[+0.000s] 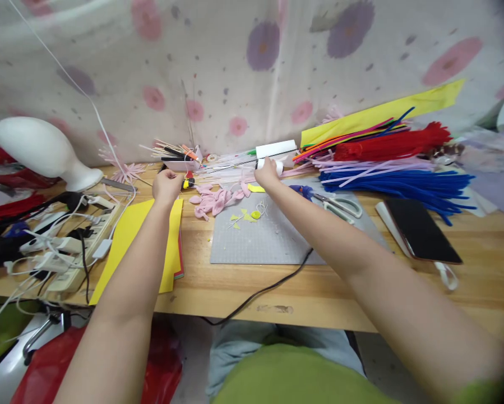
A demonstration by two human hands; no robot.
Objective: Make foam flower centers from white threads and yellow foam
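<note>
My left hand (166, 185) is closed in a pinch above the far edge of the yellow sheets; what it holds, if anything, is too small to make out. Just right of its fingertips lies a small yellow-and-black object (188, 183). My right hand (267, 173) is closed around a small white roll (278, 166) at the back of the grey cutting mat (252, 247). Pink fuzzy pieces (214, 201) lie between my hands. Yellow scraps (244, 215), a yellow strip (257, 189) and scissors (340, 206) rest on the mat.
Yellow sheets (129, 235) and a power strip (87, 247) with tangled cords lie left, below a white foam head (45, 146). Blue (398, 188) and red pipe cleaners (390, 143) are piled back right. A phone (422, 230) lies right. A black cable (260, 293) crosses the front edge.
</note>
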